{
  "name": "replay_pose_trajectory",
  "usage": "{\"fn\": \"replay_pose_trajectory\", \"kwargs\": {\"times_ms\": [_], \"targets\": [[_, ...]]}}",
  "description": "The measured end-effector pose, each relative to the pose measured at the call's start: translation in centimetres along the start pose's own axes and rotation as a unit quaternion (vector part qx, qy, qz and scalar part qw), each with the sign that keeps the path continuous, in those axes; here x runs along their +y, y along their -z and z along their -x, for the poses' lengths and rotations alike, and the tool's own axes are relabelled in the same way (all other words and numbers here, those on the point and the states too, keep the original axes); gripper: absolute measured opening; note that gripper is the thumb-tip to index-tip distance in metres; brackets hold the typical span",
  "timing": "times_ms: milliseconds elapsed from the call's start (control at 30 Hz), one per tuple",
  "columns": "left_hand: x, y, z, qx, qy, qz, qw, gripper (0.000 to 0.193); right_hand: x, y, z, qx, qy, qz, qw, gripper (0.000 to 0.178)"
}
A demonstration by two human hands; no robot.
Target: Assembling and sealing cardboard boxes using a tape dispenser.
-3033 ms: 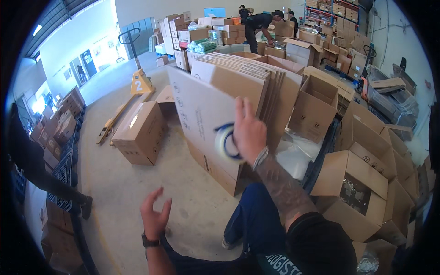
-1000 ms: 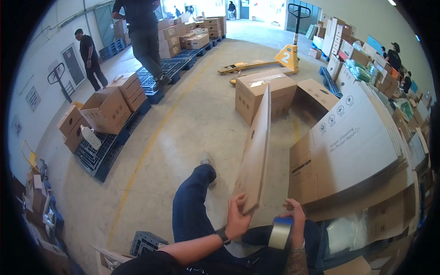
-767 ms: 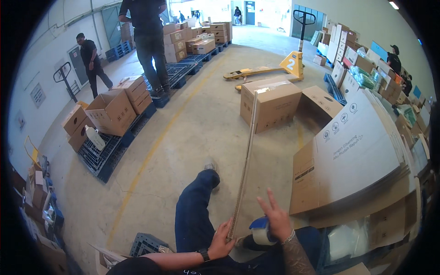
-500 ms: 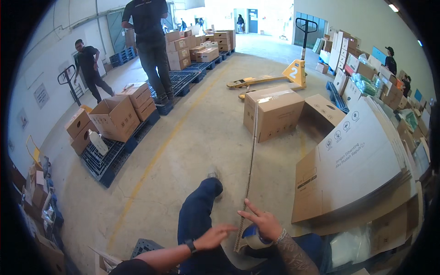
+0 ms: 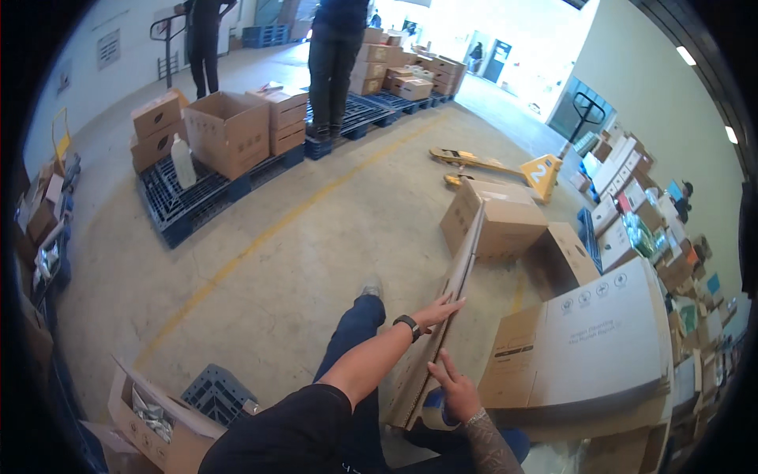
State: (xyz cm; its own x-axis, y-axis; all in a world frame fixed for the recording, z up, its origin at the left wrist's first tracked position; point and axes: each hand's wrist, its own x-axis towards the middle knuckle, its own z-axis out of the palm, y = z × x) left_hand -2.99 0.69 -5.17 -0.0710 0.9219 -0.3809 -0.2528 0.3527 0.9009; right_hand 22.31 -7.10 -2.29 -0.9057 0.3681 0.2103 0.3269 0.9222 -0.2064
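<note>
1. Far left of the folded carton [image 5: 418, 371]: blue pallet [image 5: 175, 229] with a white jug [image 5: 183, 160] and an open-top carton [image 5: 227, 134]. Carton's upright, likely so its contents stay put.
2. Near left of it: open box [image 5: 154, 419] with silvery packing inside, grey plastic pallet [image 5: 219, 395] just beside.
3. My left hand [image 5: 437, 314]: laid across the folded carton's upper edge, fingers stretched out, not wrapped round it. Reads as steadying it.
4. Folded carton itself: in front of me, on edge, long side running away from me, between my hands. On edge is probably easiest to handle from above.
5. My right hand [image 5: 456, 393]: on its right side at the near end, first two fingers extended, rest closed on a tape roll [image 5: 436, 411]. Guess: keeps tape handy, fingertips free. Can't tell if they touch the board.
6. Past its far end: taped carton [image 5: 505, 221], yellow pallet jack [image 5: 541, 178] behind.
7. Right of it: stacked flat cartons [image 5: 604, 355], leaning, presumably to save floor.
</note>
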Motion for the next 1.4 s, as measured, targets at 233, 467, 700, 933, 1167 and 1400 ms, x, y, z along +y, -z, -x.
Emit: {"fn": "replay_pose_trajectory", "kwargs": {"times_ms": [233, 467, 700, 933, 1167, 1400], "targets": [[-1.1, 4.3, -2.7, 0.013, -0.062, -0.101, 0.993, 0.055, 3.4, 3.9, 1.9, 0.051, 0.067, 0.047, 0.995, 0.036], [-0.3, 8.9, 7.0, 0.034, -0.086, -0.197, 0.976, 0.027, 14.0, 10.8, 4.2, 0.035, 0.014, 0.2, 0.979, 0.013], [1.6, 3.4, 21.8, 0.093, -0.251, -0.621, 0.737, 0.067, 20.5, 7.3, 4.1, 0.107, -0.016, 0.166, 0.98, 0.017], [0.6, -8.2, 11.2, -0.436, -0.09, -0.626, 0.64, 0.065, 19.1, 6.9, 3.9, 0.09, -0.02, 0.181, 0.979, 0.035], [-0.2, -3.6, -1.6, -0.414, 0.166, -0.547, 0.709, 0.08, 15.4, 10.7, 5.9, 0.021, -0.069, 0.196, 0.978, 0.058], [-6.5, -3.5, -3.9, -0.268, 0.106, -0.612, 0.736, 0.099, 4.3, 19.6, 8.0, 0.179, -0.252, -0.074, 0.948, 0.05]]}}
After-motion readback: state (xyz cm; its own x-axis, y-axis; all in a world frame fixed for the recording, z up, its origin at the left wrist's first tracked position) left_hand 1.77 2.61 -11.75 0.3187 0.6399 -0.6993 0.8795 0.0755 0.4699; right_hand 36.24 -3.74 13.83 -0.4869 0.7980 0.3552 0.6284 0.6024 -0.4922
